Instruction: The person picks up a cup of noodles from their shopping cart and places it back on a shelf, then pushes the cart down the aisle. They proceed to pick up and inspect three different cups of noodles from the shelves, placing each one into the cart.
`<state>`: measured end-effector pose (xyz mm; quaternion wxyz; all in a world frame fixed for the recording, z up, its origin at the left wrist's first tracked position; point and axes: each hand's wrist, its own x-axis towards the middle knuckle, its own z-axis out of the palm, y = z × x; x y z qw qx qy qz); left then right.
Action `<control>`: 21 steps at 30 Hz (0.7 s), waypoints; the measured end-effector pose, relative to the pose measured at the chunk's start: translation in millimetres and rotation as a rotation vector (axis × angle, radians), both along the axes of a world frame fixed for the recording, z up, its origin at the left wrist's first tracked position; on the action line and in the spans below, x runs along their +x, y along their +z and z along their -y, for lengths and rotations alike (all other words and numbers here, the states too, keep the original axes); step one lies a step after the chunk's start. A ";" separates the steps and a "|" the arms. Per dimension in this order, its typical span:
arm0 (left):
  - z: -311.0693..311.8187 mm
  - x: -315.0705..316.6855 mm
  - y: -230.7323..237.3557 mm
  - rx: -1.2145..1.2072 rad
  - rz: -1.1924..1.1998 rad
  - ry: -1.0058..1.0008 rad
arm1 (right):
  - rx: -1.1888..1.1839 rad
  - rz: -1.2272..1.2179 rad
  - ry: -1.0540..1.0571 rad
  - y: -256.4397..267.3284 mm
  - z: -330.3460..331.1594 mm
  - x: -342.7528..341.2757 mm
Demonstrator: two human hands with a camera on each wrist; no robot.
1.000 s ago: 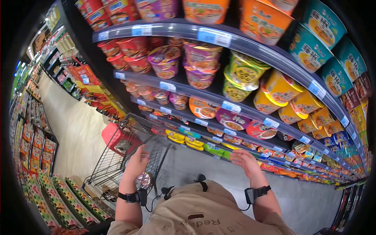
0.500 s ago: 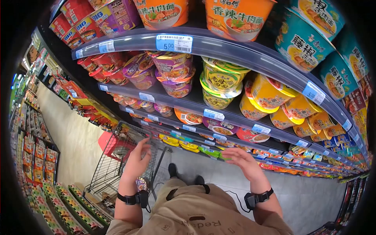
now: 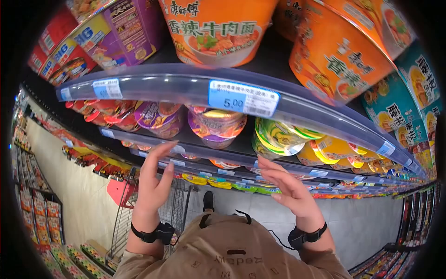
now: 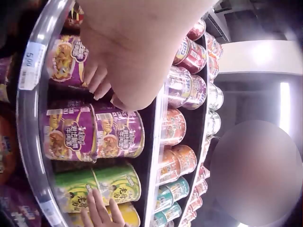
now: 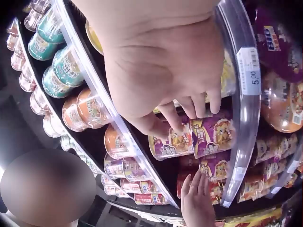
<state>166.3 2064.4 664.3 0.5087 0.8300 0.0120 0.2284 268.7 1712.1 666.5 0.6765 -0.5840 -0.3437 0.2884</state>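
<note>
Before the tiered shelves | left hand [image 3: 155, 188], right hand [image 3: 293, 193] nearer the stock than before | both loosely open, empty | purple-and-yellow round noodle cups [image 3: 216, 128] upright, stacked, beneath large orange paper noodle tubs [image 3: 216, 35]

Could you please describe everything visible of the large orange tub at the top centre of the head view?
The tub is orange, seemingly coated card, narrowing downward, with Chinese lettering above a pictured bowl of food. It stands upright behind a shelf rail, its top cut off. Neither the left hand nor right hand touches it.
</note>
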 end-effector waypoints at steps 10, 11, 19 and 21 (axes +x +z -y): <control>-22.4 64.9 13.7 -0.187 0.193 -0.101 | 0.023 0.153 -0.151 37.5 -62.7 7.0; -23.0 70.8 16.7 -0.192 0.193 -0.107 | 0.019 0.154 -0.157 37.0 -66.3 7.7; -27.4 91.9 20.4 0.193 0.190 -0.215 | 0.070 0.172 -0.203 42.7 -87.3 10.4; -24.1 91.1 25.9 0.135 0.171 -0.241 | 0.068 0.166 -0.207 44.0 -88.2 10.3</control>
